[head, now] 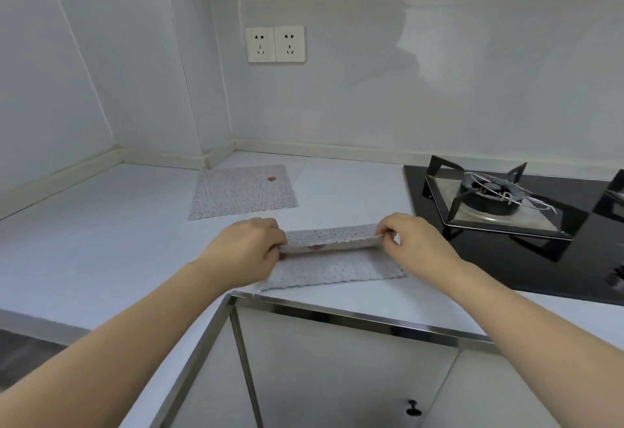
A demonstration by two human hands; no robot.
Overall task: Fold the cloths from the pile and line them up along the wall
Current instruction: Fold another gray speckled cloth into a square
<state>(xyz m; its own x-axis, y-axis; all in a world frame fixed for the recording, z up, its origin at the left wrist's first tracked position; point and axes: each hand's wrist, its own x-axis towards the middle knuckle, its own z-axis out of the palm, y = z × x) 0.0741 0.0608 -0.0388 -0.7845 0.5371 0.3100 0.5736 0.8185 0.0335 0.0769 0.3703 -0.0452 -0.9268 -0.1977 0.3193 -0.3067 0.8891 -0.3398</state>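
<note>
Left hand [248, 248] and right hand [410, 242] each pinch one end of a spotted cloth [337, 265], its far edge lifted and turned over, near the front edge of the surface [101, 242]. A second cloth [241, 191] lies flat near the back corner.

Flat cloth [242, 192] behind held cloth [332, 260], left of stove [499, 201].

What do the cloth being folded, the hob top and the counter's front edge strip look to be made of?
Pale speckled cloth in both hands: soft woven or microfibre fabric, matte; it bends limply and has a wavy hem. Black hob top: probably tempered glass, glossy with reflections. Silver edge strip on the counter: likely brushed or polished metal, mirror-like sheen.
</note>
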